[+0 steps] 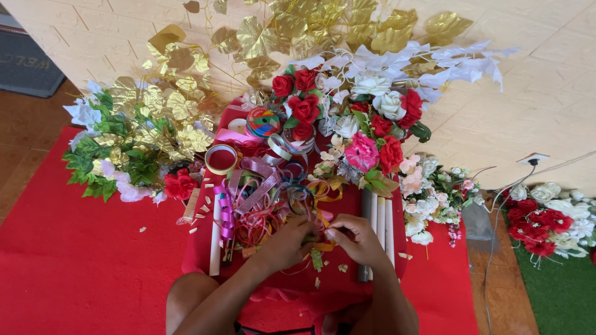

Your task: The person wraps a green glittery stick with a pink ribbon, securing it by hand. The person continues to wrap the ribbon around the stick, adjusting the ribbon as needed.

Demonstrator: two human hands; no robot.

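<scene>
My left hand [287, 243] and my right hand [359, 241] meet over a small red table [298, 282], fingertips pinching a small piece of gold and green ribbon [323, 243] between them. Just beyond the fingers lies a tangle of curled ribbons [267, 201] in pink, red, gold and dark colours. Small cut scraps [318, 260] lie on the red cloth under my hands. What exactly sits between the fingertips is mostly hidden.
Ribbon rolls [262, 121] and a tape ring [221, 159] stand behind the tangle. Red, white and pink artificial flowers [366, 133], gold leaves [167, 111] and green foliage [93, 161] crowd the back. White tubes [380, 223] lie right. A cable [496, 211] runs to a wall socket.
</scene>
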